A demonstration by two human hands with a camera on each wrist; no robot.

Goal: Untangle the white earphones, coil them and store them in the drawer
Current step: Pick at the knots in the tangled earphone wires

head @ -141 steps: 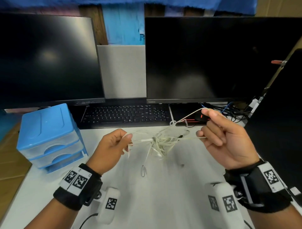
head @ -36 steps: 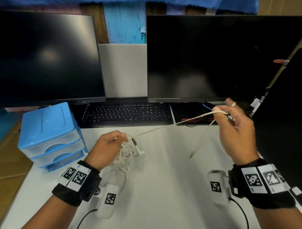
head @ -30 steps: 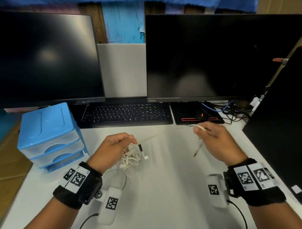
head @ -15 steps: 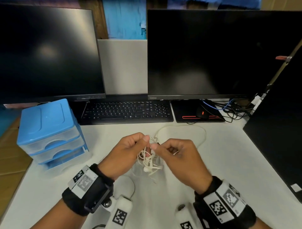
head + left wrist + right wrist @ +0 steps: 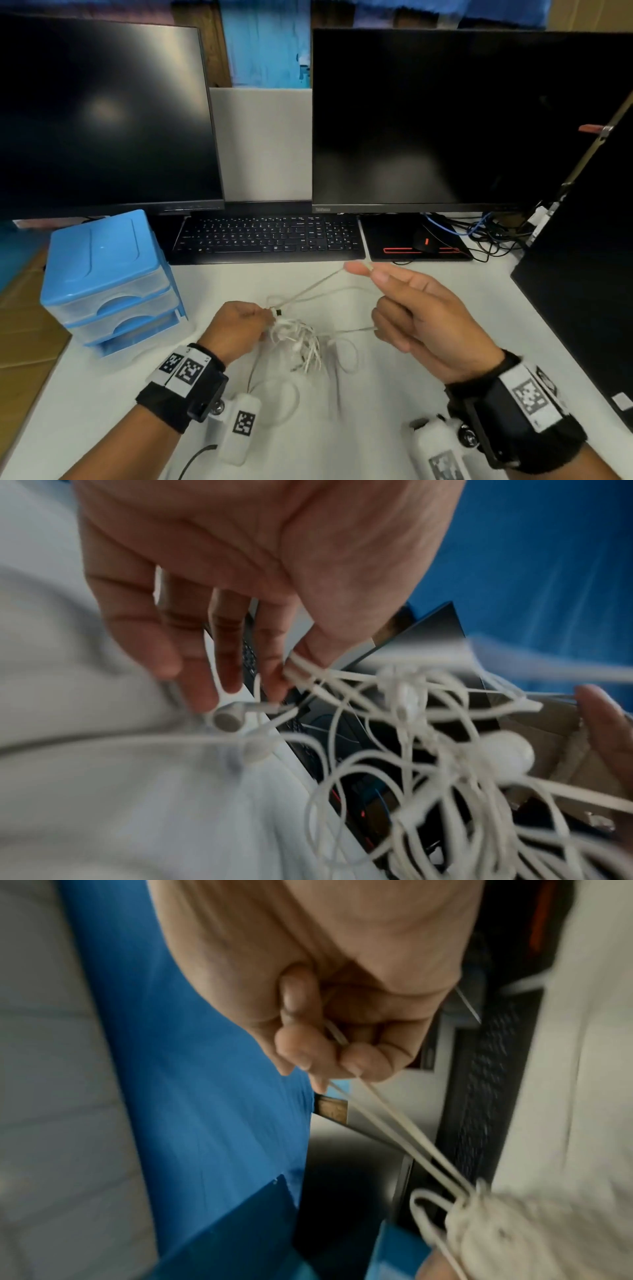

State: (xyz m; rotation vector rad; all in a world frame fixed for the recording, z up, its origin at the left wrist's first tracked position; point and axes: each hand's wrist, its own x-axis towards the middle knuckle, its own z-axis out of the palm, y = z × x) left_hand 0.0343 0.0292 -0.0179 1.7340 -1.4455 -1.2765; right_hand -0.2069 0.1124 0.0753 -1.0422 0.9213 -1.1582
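The white earphones (image 5: 298, 337) hang as a tangled bundle just above the white desk. My left hand (image 5: 239, 325) pinches the bundle at its top between thumb and forefinger; the left wrist view shows the knot (image 5: 428, 750) with an earbud (image 5: 227, 718) dangling by my fingers (image 5: 171, 647). My right hand (image 5: 411, 315), higher and to the right, pinches a cable strand (image 5: 318, 286) at its fingertips and holds it taut from the knot. The right wrist view shows two strands (image 5: 394, 1131) running from my fingertips (image 5: 352, 1058) to the bundle (image 5: 479, 1218). A blue drawer unit (image 5: 106, 277) stands left, its drawers closed.
A black keyboard (image 5: 270, 236) lies behind my hands under two dark monitors (image 5: 428, 116). A mouse on a black pad (image 5: 416, 240) and loose cables (image 5: 493, 233) are at the back right. A dark panel (image 5: 589, 291) borders the desk's right side.
My hands were together on the bundle half a second ago. The right hand has since moved up and to the right, drawing a strand out of the knot; the left hand stays on the bundle.
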